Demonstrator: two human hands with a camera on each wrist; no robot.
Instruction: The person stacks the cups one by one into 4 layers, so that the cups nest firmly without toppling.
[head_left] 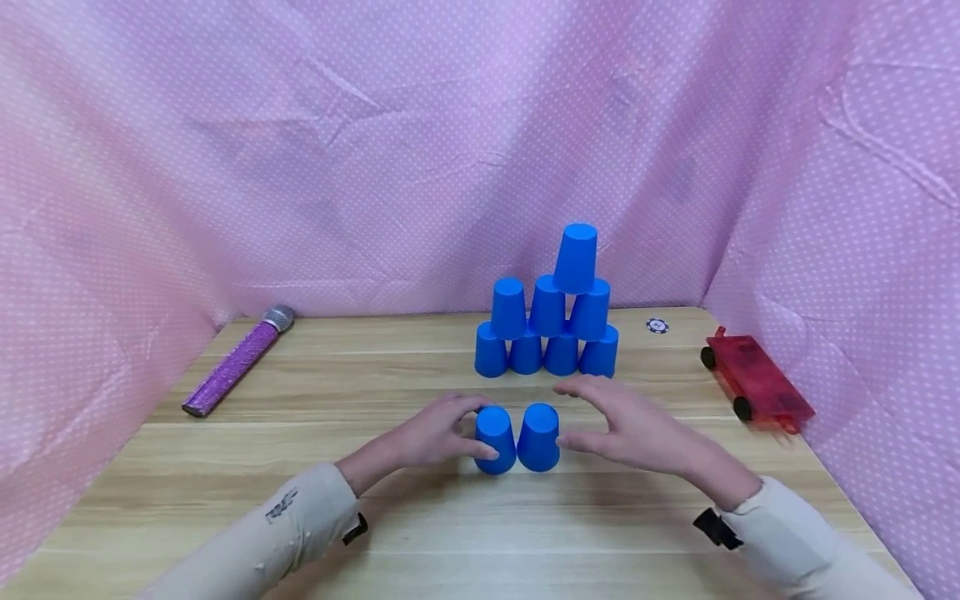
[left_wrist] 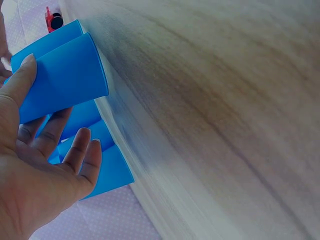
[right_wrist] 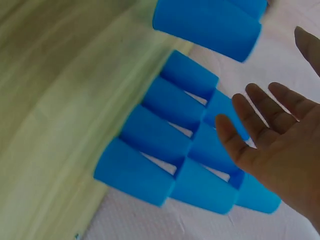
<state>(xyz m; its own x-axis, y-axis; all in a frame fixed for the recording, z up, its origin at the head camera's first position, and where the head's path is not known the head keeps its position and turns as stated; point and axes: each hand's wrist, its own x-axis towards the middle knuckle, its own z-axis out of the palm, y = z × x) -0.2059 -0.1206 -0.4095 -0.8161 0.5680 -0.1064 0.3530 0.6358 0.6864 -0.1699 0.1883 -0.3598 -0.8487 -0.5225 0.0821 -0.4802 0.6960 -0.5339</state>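
Observation:
Two upside-down blue cups stand side by side on the table, nearest me. My left hand grips the left cup, its thumb on the near side and fingers behind. In the left wrist view the thumb lies against the blue wall. Beside the right cup, my right hand is spread with nothing in it, its thumb tip right at the cup's edge. Behind them rises a stack of upside-down blue cups: a row of several, then three, then a single top cup at the right.
A purple glitter microphone lies at the table's left. Toward the right edge is a red toy car with black wheels. One poker chip lies right of the stack. Pink dotted cloth surrounds the table.

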